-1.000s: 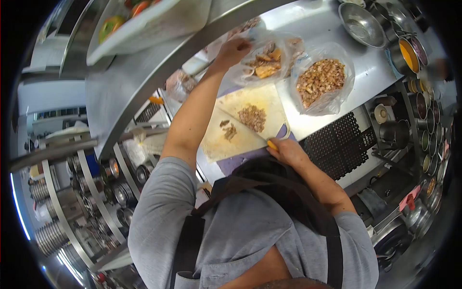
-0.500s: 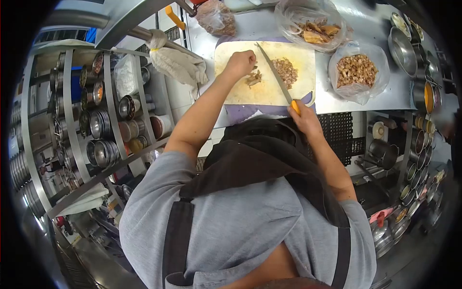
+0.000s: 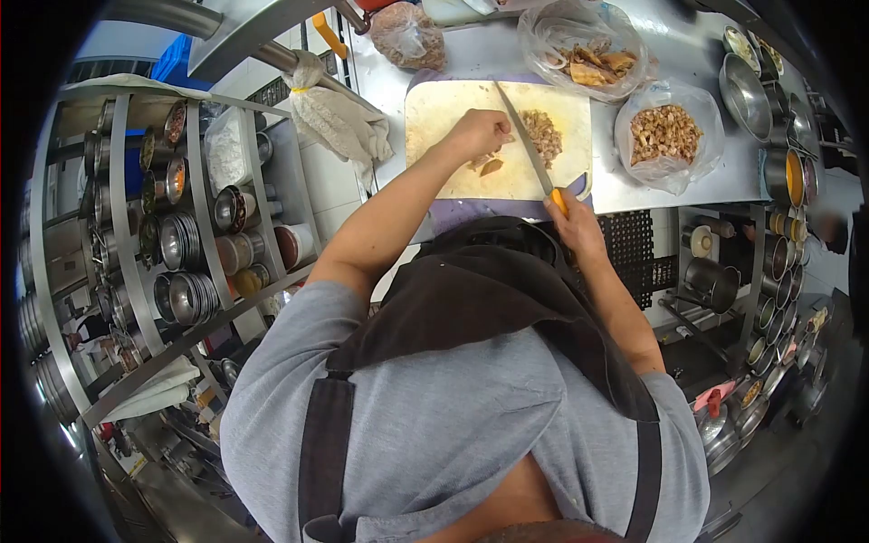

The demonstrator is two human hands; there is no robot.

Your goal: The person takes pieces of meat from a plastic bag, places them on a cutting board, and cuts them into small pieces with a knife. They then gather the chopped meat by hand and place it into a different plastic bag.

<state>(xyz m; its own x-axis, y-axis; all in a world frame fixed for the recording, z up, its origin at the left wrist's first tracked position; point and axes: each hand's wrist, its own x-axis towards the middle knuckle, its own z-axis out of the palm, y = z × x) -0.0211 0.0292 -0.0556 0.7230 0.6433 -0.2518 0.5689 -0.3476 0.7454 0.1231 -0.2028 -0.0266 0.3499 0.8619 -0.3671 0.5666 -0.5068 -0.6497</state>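
Observation:
In the head view, my right hand [image 3: 577, 220] is wrapped round the yellow handle of a long kitchen knife [image 3: 528, 136]. Its blade lies slantwise over a pale cutting board [image 3: 430, 113], pointing away from me. My left hand [image 3: 482, 133] is closed just left of the blade, fingers curled; whatever they hold is hidden. Below that hand lie a few brown meat pieces [image 3: 491, 166]. To the right of the blade is a heap of chopped meat [image 3: 547, 140]. Purple cloth [image 3: 462, 212] shows under the board's near edge.
Right of the board stands an open plastic bag of diced meat [image 3: 665, 134]. Behind it, another bag holds larger brown pieces [image 3: 597, 68]. A tied bag [image 3: 407, 36] sits at the back left. Metal bowls [image 3: 748, 98] line the right side. A towel [image 3: 330, 113] hangs at left.
My left hand has moved right and slightly nearer to me, closer to the blade. The knife has shifted a little to the right, still in my right hand.

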